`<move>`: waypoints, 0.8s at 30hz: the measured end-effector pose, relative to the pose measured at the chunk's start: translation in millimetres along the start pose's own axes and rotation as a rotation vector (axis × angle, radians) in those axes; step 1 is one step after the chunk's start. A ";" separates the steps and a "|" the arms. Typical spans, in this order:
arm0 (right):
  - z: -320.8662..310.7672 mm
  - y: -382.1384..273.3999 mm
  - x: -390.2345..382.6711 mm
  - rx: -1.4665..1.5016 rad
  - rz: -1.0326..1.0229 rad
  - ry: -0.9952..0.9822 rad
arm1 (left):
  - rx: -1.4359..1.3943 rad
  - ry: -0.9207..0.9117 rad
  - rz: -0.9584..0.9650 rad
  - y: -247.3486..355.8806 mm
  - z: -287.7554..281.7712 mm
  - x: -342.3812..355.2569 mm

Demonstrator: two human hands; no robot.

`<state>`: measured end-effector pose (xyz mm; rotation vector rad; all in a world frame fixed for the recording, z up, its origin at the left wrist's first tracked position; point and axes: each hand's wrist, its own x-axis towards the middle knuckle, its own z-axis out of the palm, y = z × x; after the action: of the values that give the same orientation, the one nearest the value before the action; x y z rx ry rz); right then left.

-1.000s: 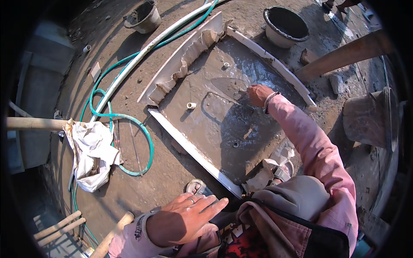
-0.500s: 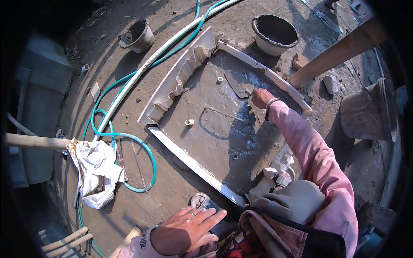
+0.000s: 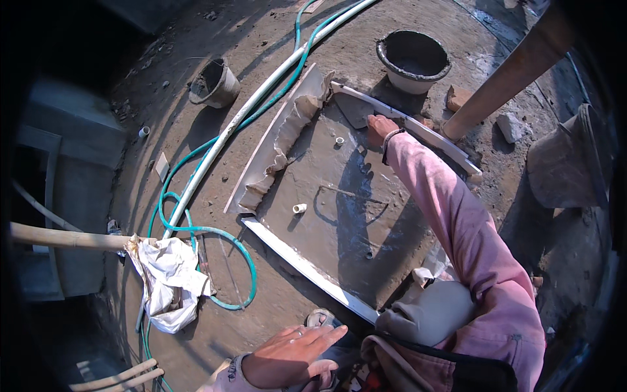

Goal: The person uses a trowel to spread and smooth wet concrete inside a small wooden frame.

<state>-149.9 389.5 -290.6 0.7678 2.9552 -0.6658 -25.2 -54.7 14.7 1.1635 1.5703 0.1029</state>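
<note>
Wet grey concrete lies spread inside a four-sided frame of boards. At its far end my right hand is closed on a trowel, whose flat blade lies on the surface close to the far board. My left hand hovers low in front of me, fingers stretched out, holding nothing. Two short white pipe stubs stick up from the concrete, and a small ring-like opening shows nearer to me. A bent rod shows at the surface in the middle.
A bucket of dark mix stands beyond the frame, a smaller bucket far left. On the right are a wooden post, a brick and a large tub. A teal hose, white pipe and white sack lie left.
My right hand has slid the trowel farther away and leftward, closer to the far corner of the frame. The whole view has shifted a little. My left hand stays low and outstretched.
</note>
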 end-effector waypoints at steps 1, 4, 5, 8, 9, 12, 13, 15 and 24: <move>-1.4 -5.0 4.0 -0.012 -0.007 -0.023 | 0.002 -0.002 -0.015 1.9 -0.7 -1.7; -5.2 -4.3 10.6 -0.077 -0.033 -0.091 | -0.013 -0.024 -0.018 1.6 -4.2 1.5; -8.2 -11.7 10.3 -0.067 -0.031 -0.093 | -0.032 -0.025 -0.014 1.9 -5.6 2.9; -17.3 -24.1 15.0 -0.062 -0.075 -0.050 | -0.051 -0.012 0.006 2.5 -9.9 4.8; -17.5 -21.7 14.4 -0.095 -0.072 0.015 | -0.040 0.002 0.026 1.1 -8.5 4.7; -20.8 -34.1 6.4 -0.161 0.003 0.085 | -0.032 0.029 0.039 -2.1 -7.1 2.1; -25.5 -38.9 4.3 -0.119 -0.016 0.001 | -0.033 0.035 0.035 -2.9 -6.6 1.0; -34.6 -40.1 -1.1 -0.043 -0.035 -0.162 | -0.019 0.037 0.049 -3.6 -7.0 1.3; -19.4 -52.5 0.5 0.183 0.010 -0.111 | -0.031 -0.013 0.009 0.0 -10.7 5.5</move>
<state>-173.2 356.2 -252.1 0.7300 2.8171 -0.9553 -33.0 -45.6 14.8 1.1452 1.5470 0.1250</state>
